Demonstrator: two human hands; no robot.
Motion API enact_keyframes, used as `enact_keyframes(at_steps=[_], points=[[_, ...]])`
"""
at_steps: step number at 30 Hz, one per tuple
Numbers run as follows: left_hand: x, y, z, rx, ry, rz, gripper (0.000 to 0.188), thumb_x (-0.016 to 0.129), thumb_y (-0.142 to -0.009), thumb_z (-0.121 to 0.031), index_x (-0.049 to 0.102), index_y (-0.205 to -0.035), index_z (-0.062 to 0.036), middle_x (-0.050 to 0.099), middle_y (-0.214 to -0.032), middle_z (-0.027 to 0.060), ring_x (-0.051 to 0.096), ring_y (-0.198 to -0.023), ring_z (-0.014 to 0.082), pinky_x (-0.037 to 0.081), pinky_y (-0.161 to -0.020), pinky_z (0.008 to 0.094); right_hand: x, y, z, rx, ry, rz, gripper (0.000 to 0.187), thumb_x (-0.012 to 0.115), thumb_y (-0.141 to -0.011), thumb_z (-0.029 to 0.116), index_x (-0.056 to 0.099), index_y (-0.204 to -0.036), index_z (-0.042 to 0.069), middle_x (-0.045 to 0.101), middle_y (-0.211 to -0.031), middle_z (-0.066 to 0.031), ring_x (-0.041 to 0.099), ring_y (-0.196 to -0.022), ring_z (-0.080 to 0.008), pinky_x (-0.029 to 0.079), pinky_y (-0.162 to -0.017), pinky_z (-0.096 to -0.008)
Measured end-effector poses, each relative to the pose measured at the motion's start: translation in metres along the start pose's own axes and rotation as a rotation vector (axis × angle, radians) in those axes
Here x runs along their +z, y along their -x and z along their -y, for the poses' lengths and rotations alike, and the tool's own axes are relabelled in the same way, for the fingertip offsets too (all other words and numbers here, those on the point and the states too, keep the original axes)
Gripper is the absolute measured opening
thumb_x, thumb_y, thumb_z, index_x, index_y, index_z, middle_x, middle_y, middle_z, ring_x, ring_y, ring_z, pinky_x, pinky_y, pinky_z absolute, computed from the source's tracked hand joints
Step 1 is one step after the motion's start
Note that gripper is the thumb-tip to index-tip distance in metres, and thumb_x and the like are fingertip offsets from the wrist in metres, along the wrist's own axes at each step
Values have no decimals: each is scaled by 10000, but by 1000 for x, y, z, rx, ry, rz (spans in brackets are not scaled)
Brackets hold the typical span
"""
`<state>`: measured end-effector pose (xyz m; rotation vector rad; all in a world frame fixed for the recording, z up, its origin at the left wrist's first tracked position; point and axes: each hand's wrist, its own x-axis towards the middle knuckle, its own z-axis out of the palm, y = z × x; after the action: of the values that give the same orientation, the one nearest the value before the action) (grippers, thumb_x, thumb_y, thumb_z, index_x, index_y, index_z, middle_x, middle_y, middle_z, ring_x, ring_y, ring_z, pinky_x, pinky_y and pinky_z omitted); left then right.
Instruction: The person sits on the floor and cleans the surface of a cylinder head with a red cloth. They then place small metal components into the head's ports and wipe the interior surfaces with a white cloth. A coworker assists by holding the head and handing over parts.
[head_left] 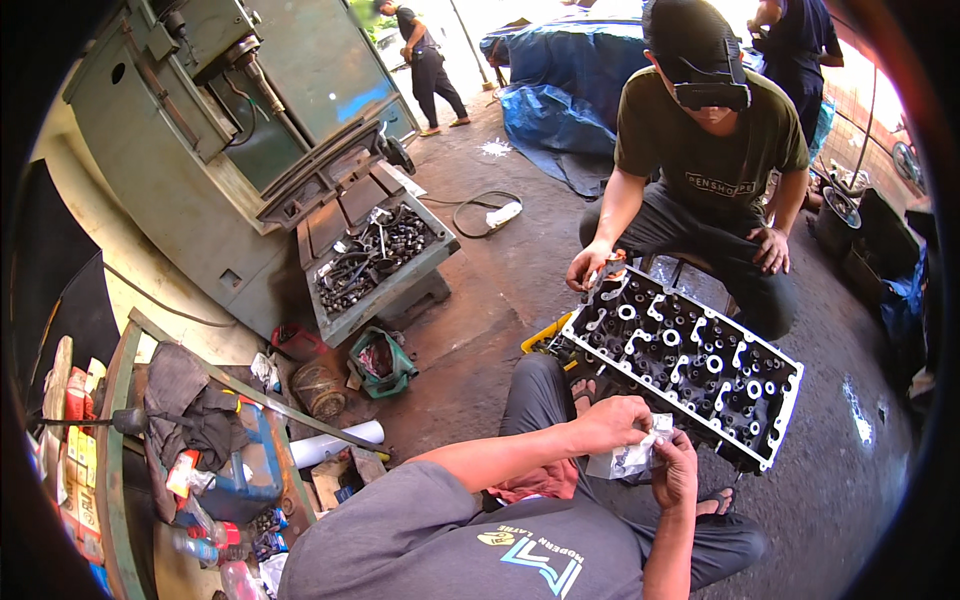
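A small clear plastic bag (632,460) with small contents I cannot make out is held up between my hands, above my crossed legs. The fingers of my left hand (612,422) are pinched together at the bag's upper edge. My right hand (677,470) grips its right side, thumb near the top. Just beyond my hands lies a metal engine cylinder head (690,365), its valve side up with many round bores. Across it sits a person (715,150) in a dark shirt, whose hand (590,267) is at its far left corner by a small orange-brown thing.
A metal tray of loose engine parts (440,262) sits by a large green machine (190,180). Nearby are a green basket (400,378) and a yellow tray (540,335). Cluttered shelving with a blue box (255,480) stands left. A blue tarp (560,130) covers something behind.
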<state>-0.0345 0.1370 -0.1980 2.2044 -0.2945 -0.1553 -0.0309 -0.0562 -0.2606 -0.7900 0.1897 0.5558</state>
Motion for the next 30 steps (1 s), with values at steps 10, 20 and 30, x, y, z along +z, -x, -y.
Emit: enact_keyframes(at_steps=[10,20,30], points=[[-1,-3,6,-11,-95,28,254,705,-746,-187,660,-920,-8,667,-941,143,666,-899,303,518,-799,380,5,3,3,-27,30,-55,320,658,-813,-62,588,-1124,-33,682,-972,-81,666,-822,-167,537,-767,-292],[5,-5,9,-93,24,109,291,702,-701,-200,656,-916,-9,647,-943,170,644,-938,340,513,-813,412,3,-2,-11,-33,118,-117,358,682,-809,-56,564,-1143,-4,652,-1002,-68,638,-859,-163,514,-789,-299],[-3,-7,7,14,-59,104,251,693,-722,-180,659,-910,-17,658,-938,132,658,-885,297,513,-783,390,8,2,-5,-30,119,-111,296,678,-856,13,594,-1140,5,658,-996,-56,637,-866,-153,522,-781,-293]])
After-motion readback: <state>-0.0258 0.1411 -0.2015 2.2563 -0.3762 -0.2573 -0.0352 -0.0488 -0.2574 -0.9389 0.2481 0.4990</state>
